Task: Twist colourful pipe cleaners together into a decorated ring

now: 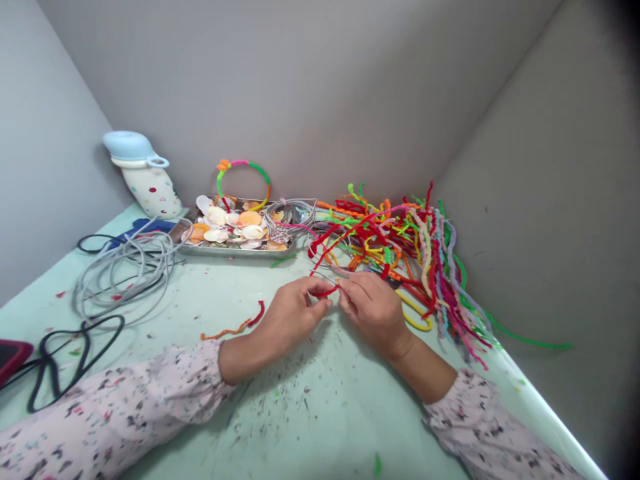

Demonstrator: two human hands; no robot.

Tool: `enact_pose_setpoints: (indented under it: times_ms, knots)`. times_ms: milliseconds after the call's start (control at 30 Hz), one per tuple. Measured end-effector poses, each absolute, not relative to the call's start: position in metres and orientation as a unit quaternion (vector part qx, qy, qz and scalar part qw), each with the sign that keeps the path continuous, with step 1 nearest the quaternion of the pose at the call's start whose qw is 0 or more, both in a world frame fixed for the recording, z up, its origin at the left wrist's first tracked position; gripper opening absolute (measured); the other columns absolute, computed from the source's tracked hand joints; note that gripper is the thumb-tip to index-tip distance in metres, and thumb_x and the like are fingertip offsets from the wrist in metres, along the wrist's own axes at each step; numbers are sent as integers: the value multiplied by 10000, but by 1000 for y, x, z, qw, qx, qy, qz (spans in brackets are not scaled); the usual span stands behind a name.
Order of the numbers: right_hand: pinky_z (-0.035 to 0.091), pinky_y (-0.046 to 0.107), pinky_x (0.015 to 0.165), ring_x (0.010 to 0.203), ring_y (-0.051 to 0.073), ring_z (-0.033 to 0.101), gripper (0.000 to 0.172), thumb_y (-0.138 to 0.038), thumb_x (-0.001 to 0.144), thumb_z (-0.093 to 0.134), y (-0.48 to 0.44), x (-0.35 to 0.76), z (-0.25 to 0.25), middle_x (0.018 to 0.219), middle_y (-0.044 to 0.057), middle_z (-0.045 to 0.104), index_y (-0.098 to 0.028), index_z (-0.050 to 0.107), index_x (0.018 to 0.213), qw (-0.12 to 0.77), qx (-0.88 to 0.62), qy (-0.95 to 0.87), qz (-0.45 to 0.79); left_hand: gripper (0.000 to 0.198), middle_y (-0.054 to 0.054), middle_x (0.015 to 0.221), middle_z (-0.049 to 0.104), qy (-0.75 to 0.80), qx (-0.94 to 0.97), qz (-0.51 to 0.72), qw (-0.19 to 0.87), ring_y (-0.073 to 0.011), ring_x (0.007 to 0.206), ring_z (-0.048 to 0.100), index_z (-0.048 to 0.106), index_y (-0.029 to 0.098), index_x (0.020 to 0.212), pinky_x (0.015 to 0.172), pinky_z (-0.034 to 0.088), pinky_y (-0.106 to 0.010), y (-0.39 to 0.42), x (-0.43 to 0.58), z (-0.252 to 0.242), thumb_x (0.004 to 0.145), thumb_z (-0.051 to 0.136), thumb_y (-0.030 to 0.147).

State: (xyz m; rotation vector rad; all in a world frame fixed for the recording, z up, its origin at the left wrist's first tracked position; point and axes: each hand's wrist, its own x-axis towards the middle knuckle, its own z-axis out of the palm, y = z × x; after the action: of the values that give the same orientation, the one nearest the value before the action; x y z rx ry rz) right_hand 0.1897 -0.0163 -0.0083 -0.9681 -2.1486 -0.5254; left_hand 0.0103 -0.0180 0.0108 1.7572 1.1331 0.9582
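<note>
Both hands meet above the middle of the table. My left hand (pixel 295 310) is closed, with thumb and fingers pinching a short red pipe cleaner (pixel 326 292). Close against it, my right hand (pixel 373 307) is closed at the right end of the same pipe cleaner. A thin grey wire (pixel 324 277) curves just behind the fingertips; whether a hand grips it too, I cannot tell. Left of my left hand lies an orange and red pipe cleaner (pixel 227 332). A big pile of coloured pipe cleaners (pixel 390 233) spreads behind my right hand.
A metal tray (pixel 235 252) of seashells stands at the back, with a multicoloured pipe-cleaner ring (pixel 263 172) and coiled wire on it. To the left are a grey wire coil (pixel 125 280), a black cable (pixel 55 337), and a white bottle (pixel 150 190). Grey walls enclose the table.
</note>
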Motion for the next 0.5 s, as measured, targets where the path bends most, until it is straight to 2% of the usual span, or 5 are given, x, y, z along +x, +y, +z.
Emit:
enact_pose_setpoints:
  times_ms: [100, 200, 300, 400, 500]
  knots:
    - [499, 353, 769, 862, 213, 578, 169, -111, 835, 508, -14, 193, -9, 852, 76, 638, -180, 596, 963, 373, -408, -808, -205, 326, -37, 936, 657, 426, 779, 392, 241, -139, 772, 588, 631, 217, 1077, 710, 477, -266, -21, 8, 7, 782, 545, 108]
    - [493, 345, 742, 809, 206, 571, 127, -118, 832, 520, -11, 195, -11, 817, 70, 632, -172, 590, 923, 393, -443, -780, -204, 361, -55, 1007, 642, 381, 826, 390, 145, -158, 875, 597, 582, 216, 1143, 777, 489, -291, -25, 5, 8, 821, 493, 79]
    - [493, 342, 742, 798, 199, 573, 118, -118, 827, 529, -10, 196, -11, 810, 61, 628, -181, 588, 908, 416, -455, -764, -190, 323, -84, 1084, 627, 341, 845, 403, 84, -181, 998, 587, 588, 195, 1107, 855, 491, -326, -29, 4, 9, 837, 465, 69]
    - [502, 348, 743, 801, 197, 582, 135, -112, 815, 541, -10, 196, -10, 824, 58, 630, -190, 586, 915, 443, -452, -753, -180, 308, -118, 1271, 556, 296, 856, 421, 42, -206, 1167, 523, 609, 186, 1050, 954, 459, -372, -31, 3, 10, 822, 457, 46]
    - [514, 357, 730, 792, 195, 590, 164, -103, 804, 548, -12, 196, -8, 825, 52, 627, -204, 584, 928, 483, -447, -732, -179, 317, -102, 1284, 565, 228, 882, 412, 32, -202, 1170, 528, 613, 192, 1044, 968, 443, -384, -33, 2, 11, 801, 473, 43]
